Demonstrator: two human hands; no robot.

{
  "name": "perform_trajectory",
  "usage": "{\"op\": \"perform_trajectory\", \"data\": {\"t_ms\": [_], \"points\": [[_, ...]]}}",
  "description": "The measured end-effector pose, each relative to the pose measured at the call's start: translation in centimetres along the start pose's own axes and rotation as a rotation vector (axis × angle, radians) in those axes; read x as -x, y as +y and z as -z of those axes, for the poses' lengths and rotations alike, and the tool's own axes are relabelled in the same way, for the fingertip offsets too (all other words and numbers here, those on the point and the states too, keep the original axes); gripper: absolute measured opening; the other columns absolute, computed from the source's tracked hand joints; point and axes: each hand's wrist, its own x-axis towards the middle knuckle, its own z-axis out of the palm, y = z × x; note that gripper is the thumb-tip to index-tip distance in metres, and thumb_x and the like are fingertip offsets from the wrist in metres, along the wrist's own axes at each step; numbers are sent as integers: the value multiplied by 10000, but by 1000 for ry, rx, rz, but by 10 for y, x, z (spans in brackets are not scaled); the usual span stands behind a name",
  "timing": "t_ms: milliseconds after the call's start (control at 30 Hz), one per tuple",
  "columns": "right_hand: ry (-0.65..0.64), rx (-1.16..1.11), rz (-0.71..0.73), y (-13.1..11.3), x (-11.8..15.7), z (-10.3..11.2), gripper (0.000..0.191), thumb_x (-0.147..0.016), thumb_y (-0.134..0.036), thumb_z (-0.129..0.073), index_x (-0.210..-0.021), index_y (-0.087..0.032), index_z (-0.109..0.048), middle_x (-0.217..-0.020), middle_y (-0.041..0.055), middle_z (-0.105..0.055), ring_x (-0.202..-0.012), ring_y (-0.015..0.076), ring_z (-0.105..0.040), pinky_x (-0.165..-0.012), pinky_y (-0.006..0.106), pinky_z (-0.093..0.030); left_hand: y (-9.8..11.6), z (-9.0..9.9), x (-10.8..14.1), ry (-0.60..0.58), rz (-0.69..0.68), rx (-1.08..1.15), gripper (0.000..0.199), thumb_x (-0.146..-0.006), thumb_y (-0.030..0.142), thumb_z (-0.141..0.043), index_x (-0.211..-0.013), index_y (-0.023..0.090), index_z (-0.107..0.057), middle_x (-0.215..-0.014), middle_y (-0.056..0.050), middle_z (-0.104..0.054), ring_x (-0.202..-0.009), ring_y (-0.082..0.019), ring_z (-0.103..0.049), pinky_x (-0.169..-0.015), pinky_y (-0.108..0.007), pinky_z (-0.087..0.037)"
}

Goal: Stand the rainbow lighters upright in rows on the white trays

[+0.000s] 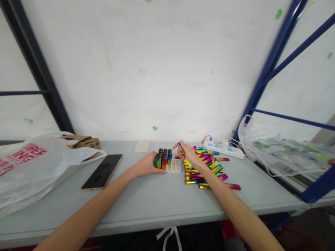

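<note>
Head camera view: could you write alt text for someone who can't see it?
A person's left hand cups upright lighters in a white tray while the right hand holds another lighter beside a loose pile of shiny, colourful ones. On the left lie a phone and a plastic bag.

The left hand [147, 164] is cupping upright lighters [164, 159] in a white tray [175, 167]. The right hand [187, 150] is holding one lighter [180, 147] near a colourful lighter pile [205, 169]. A phone [104, 171] is lying on the counter [162, 198].

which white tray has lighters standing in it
The nearer tray, by the left hand: upright lighters stand in its left part; the other tray lies back near the wall.
</note>
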Motion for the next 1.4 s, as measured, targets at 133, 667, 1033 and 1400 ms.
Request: {"op": "perform_trajectory", "data": {"t_ms": [133,667,1033,1400], "points": [[-110,188,169,-8,7,3,463,-898,-657,-578,-931,-198,-626,-757,-8,-566,-654,133,-544,-582,243,-448,-4,-2,0,1,-15,11,723,-575,696,-830,-1048,175,-665,-1019,-79,-686,-946,-302,-651,-858,-398,-525],[-130,822,379,-8,16,2,325,-916,-510,-679,-890,-187,-690,-670,7,-685,-599,148,-596,-594,247,-417,3,2,1,-27,-1,11,742,-573,708,-817,-1070,176,-671,-1020,-80,-699,-951,-312,-656,-852,-397,-528],[-141,733,372,9,10,-5,390,-903,-580,-659,-844,-196,-689,-655,2,-671,-565,139,-553,-565,234,-372,4,2,2,-23,-12,22,711,-585,672,-829,-1067,174,-668,-1033,-88,-697,-972,-323,-660,-860,-399,-525],[-95,1028,360,6,3,0,550,-886,-622,-667,-554,-190,-596,-461,-30,-466,-462,104,-370,-532,252,-228,4,3,2,-18,9,-28,711,-586,704,-812,-1024,164,-664,-1003,-97,-689,-922,-311,-652,-828,-406,-528]]}}
